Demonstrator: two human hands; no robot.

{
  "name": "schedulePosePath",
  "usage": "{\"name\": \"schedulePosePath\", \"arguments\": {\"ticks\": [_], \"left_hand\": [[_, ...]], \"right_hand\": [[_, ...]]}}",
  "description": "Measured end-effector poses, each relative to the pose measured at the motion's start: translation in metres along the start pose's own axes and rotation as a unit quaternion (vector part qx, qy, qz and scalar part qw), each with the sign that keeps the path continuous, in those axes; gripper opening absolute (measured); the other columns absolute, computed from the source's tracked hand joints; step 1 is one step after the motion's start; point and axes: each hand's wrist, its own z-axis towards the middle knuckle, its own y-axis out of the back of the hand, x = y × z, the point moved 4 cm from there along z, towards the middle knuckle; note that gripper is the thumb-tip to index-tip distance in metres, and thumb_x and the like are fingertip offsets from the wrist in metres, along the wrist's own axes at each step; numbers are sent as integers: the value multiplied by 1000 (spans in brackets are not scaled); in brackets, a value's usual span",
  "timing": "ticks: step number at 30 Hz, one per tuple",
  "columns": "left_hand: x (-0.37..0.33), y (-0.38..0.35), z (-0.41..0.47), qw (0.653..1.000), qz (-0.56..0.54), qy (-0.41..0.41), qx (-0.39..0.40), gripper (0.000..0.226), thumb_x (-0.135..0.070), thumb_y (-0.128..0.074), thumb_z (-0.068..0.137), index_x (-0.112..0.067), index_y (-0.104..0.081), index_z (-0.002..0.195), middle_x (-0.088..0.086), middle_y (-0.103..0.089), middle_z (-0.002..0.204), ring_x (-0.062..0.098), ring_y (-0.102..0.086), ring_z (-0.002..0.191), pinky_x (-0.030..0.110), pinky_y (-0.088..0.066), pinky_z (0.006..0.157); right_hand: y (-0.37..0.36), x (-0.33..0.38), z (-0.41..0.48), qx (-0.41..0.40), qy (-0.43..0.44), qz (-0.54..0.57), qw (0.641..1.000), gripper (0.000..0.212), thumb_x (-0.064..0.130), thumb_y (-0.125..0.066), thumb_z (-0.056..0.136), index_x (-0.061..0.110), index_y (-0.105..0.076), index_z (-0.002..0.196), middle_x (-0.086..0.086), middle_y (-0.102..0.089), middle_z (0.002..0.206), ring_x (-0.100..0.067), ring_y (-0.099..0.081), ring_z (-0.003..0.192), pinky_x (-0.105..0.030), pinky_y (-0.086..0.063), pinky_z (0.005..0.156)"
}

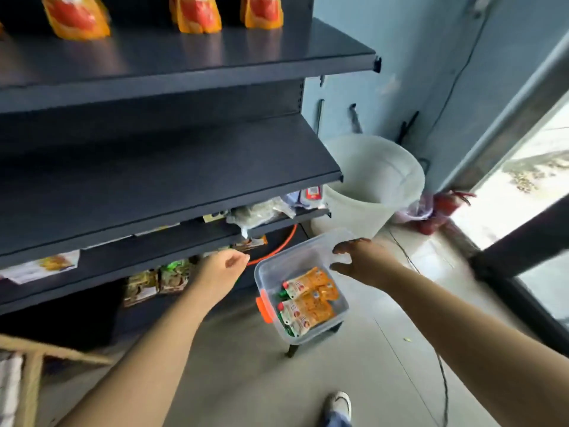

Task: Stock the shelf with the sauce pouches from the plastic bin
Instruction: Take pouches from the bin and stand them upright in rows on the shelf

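A clear plastic bin (303, 288) with an orange latch (264, 309) sits on a small dark stand on the tiled floor (246, 380), just right of a dark metal shelf unit (172, 177). Several orange sauce pouches (308, 298) lie flat inside the bin. The right hand (363, 261) hovers over the bin's far rim, fingers spread and holding nothing. The left hand (220, 272) hangs between the bin and the shelf unit, fingers loosely curled, empty. Three orange pouches (194, 13) stand upright on the top shelf above the bin. A white bucket (372, 180) stands beyond the bin, near the blue wall.
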Motion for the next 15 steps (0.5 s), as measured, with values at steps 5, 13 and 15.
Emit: {"name": "schedulePosePath", "arguments": {"ticks": [5,13,15], "left_hand": [[14,-81,0,995,-39,92,7,24,-19,-52,91,-2,-64,102,10,-64,100,17,-54,91,23,-35,70],[52,-192,16,959,-82,259,-85,26,-26,-50,93,-8,-62,106,-3,-59,94,15,-53,95,25,-33,80],[68,-211,31,952,-72,278,-105,28,-26,-49,93,-6,-61,108,3,-63,103,17,-53,95,25,-31,78]], "right_hand": [[-45,-79,13,84,-17,10,996,43,42,-55,88,22,-53,126,0,-57,129,-19,-49,120,-25,-37,94],[-117,-168,97,178,18,11,984,45,43,-56,87,18,-54,124,-1,-59,127,-20,-53,115,-29,-44,90],[-142,-177,124,189,27,2,982,45,44,-56,87,18,-54,124,-2,-59,127,-21,-53,115,-29,-44,89]]}}
